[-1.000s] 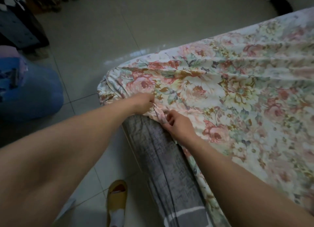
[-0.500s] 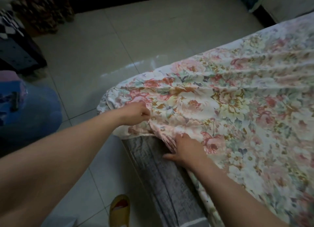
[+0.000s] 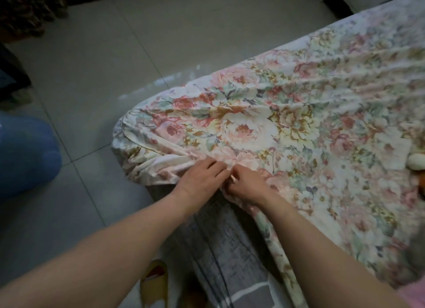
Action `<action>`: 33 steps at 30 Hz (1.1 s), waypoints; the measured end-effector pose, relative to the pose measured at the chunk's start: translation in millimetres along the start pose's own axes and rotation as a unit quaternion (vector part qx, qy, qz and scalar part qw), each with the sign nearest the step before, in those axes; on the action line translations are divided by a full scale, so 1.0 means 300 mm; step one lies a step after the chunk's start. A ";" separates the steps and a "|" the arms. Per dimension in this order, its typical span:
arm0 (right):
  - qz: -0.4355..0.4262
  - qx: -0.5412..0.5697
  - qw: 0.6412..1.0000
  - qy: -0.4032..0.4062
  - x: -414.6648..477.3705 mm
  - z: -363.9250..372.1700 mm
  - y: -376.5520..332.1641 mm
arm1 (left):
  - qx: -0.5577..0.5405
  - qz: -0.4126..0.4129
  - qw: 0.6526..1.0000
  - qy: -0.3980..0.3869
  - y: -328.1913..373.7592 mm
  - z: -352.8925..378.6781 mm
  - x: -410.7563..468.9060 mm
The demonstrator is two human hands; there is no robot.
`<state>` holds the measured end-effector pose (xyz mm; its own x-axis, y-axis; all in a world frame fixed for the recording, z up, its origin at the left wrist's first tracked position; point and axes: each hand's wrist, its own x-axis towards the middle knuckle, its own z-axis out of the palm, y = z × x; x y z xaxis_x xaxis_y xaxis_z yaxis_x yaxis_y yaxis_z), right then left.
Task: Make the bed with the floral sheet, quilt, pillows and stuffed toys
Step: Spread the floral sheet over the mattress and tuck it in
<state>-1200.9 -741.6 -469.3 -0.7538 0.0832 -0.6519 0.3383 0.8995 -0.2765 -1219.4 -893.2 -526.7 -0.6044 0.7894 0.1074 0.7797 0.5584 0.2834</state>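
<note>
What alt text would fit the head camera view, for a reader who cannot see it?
The left hand and the right hand pinch the edge of a floral sheet, close together, near a covered corner and above the grey side of the bed. A tiled floor and a yellow slipper are beside it.

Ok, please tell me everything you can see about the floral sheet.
The floral sheet looks like thin cotton: cream, with pink, red and yellow flowers and green leaves. It lies spread over the grey mattress in long wrinkles and is gathered round the near corner. On the near side its edge sits high, leaving the mattress side bare. The left hand and right hand pinch that edge, close together.
</note>
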 end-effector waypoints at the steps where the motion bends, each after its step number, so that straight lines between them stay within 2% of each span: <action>1: 0.005 -0.029 0.997 0.065 -0.022 0.039 0.000 | 0.009 0.001 0.999 -0.044 -0.016 0.000 0.018; 3: -0.014 -0.088 0.976 0.197 -0.087 0.112 -0.020 | 0.011 -0.023 0.991 -0.129 -0.048 -0.009 0.035; 4: -0.024 -0.083 0.970 0.229 -0.117 0.138 -0.037 | 0.000 -0.037 0.987 -0.155 -0.068 -0.010 0.032; 6: -0.008 -0.064 0.977 0.202 -0.147 0.198 -0.050 | -0.059 -0.064 0.985 -0.150 -0.103 -0.017 0.008; 9: 0.055 -0.110 0.977 0.173 -0.139 0.258 0.014 | -0.120 -0.098 0.982 -0.109 -0.122 -0.014 -0.029; 12: 0.068 -0.107 0.977 0.169 -0.100 0.244 0.068 | -0.108 -0.134 0.970 -0.170 -0.120 -0.009 -0.013; 14: 0.070 -0.070 0.981 0.166 -0.085 0.214 0.087 | -0.108 -0.137 0.968 -0.179 -0.110 -0.009 0.009; 16: 0.059 -0.022 0.985 0.161 -0.094 0.176 0.093 | -0.065 -0.110 0.977 -0.170 -0.091 -0.027 0.022; 19: 0.013 0.060 0.991 0.120 -0.160 0.135 0.112 | 0.002 -0.014 0.987 -0.158 -0.041 -0.052 -0.004; 21: -0.005 0.140 0.986 0.088 -0.204 0.079 0.138 | -0.020 0.065 0.992 -0.106 -0.004 -0.053 -0.023; 23: -0.004 0.227 0.972 0.061 -0.224 0.035 0.164 | -0.077 0.100 0.991 -0.046 0.008 -0.051 -0.023; 28: -0.003 0.234 0.961 0.149 -0.240 0.082 0.176 | -0.102 0.106 0.989 0.023 0.009 -0.049 -0.046; 30: -0.019 0.221 0.965 0.142 -0.280 0.122 0.151 | -0.123 0.137 0.983 -0.009 -0.003 -0.047 -0.112; 32: -0.054 0.170 0.981 0.072 -0.340 0.193 0.106 | -0.131 0.200 0.968 -0.078 -0.026 -0.025 -0.213; 33: -0.088 0.162 0.983 0.025 -0.367 0.244 0.070 | -0.119 0.206 0.965 -0.115 -0.047 -0.013 -0.262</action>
<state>-1069.5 -763.1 -455.0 -0.8406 -0.0328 -0.5406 0.3559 0.7189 -0.5971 -1183.5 -964.2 -535.3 -0.1784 0.9826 0.0515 0.8699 0.1330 0.4750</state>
